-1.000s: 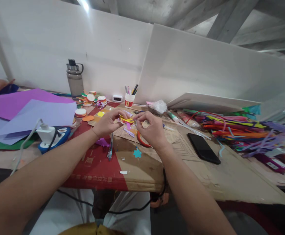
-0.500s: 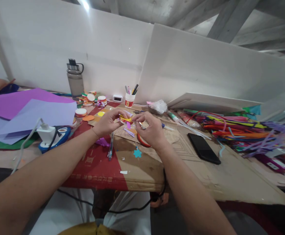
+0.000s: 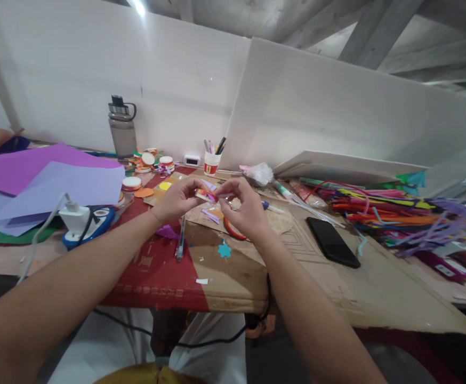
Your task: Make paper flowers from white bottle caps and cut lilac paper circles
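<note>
The left hand (image 3: 177, 202) is pinching a small red-and-white piece (image 3: 203, 193); at its 3 o'clock edge, the right hand (image 3: 246, 210) is curling its fingers partly closed, hold unclear

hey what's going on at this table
Someone's left hand is pinching a small red-and-white piece above the table, while the right hand has its fingertips at the piece's right edge; whether they grip it is hard to tell. A blue cutout lies nearer the person, and a black phone lies off to the right.
</note>
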The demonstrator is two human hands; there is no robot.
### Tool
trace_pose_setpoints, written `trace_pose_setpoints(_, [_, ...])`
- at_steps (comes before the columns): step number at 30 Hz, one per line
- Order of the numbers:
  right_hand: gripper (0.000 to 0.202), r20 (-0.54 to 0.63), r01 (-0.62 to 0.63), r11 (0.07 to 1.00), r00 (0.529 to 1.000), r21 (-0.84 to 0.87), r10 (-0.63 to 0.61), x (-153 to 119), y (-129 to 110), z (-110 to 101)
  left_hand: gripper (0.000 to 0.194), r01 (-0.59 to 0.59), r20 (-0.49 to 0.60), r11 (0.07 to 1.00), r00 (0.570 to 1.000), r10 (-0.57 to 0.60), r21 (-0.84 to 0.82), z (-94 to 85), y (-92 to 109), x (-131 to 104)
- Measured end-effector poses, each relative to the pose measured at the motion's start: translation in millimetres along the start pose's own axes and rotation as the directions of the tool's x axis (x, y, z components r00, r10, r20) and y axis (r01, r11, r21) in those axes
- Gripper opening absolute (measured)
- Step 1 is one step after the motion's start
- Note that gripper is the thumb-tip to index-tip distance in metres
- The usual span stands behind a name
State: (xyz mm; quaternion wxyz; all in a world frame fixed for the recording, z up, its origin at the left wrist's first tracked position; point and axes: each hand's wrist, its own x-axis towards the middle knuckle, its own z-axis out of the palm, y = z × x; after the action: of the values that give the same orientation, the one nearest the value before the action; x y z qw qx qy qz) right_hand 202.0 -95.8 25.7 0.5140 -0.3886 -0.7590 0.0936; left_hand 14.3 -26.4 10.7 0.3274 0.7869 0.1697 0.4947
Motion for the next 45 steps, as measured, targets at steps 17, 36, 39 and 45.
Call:
trace_pose_setpoints(17, [0.033,0.040,-0.350,0.912,0.936,0.213,0.350,6,14,3,0.034,0.335,0.146,0.913,0.940,-0.308,-0.234,6.4,4,-2])
trace_pose_setpoints(36, [0.034,0.028,-0.446,0.824,0.884,0.349,0.467,4,23,11,0.034,0.439,0.120,0.848,0.898,-0.423,-0.295,9.6,9,-2])
trace_pose_setpoints(39, [0.032,0.049,-0.454,0.802,0.879,0.388,0.474,4,24,12,0.034,0.437,0.108,0.846,0.899,-0.425,-0.305,9.9,8,-2])
trace_pose_setpoints(45, [0.028,0.067,-0.475,0.744,0.860,0.469,0.506,4,26,14,0.036,0.464,0.090,0.829,0.883,-0.461,-0.313,11.7,10,-3])
